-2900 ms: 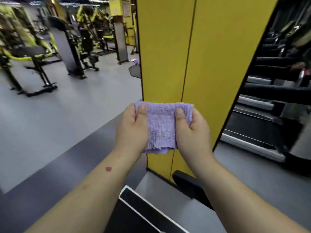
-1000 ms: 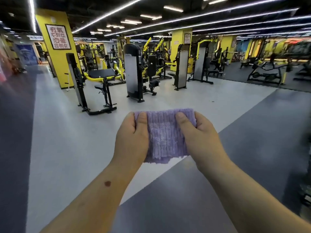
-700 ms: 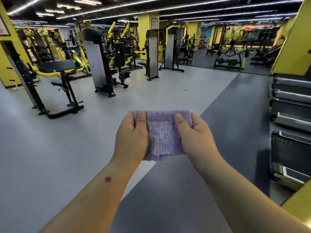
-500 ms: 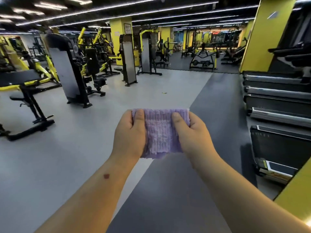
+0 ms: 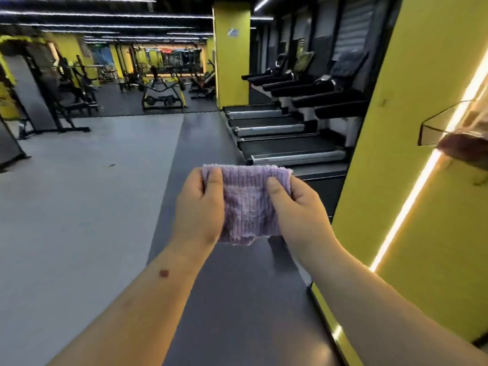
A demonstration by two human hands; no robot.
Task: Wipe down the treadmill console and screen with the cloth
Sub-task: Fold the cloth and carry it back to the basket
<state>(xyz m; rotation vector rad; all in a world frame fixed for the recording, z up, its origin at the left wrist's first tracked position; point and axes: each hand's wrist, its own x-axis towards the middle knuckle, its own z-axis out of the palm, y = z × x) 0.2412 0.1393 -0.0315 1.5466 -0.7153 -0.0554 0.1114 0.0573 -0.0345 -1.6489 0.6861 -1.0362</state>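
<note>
A folded purple cloth (image 5: 247, 204) is stretched between my two hands at chest height. My left hand (image 5: 198, 207) pinches its left edge and my right hand (image 5: 295, 210) pinches its right edge. A row of black treadmills (image 5: 290, 147) stands ahead on the right, their decks pointing toward me. Their consoles (image 5: 327, 84) sit farther back, dark and blurred, well beyond my hands. No screen detail is readable.
A yellow pillar (image 5: 422, 154) with a lit strip stands close on my right, carrying a small black shelf (image 5: 443, 128). Another yellow pillar (image 5: 231, 54) stands behind the treadmills. Weight machines (image 5: 52, 96) fill the far left. A dark floor lane (image 5: 211, 286) runs ahead.
The view has swung right: the weight machines slid to the left and the treadmill row and near yellow pillar came into view. Both hands kept the same hold on the cloth.
</note>
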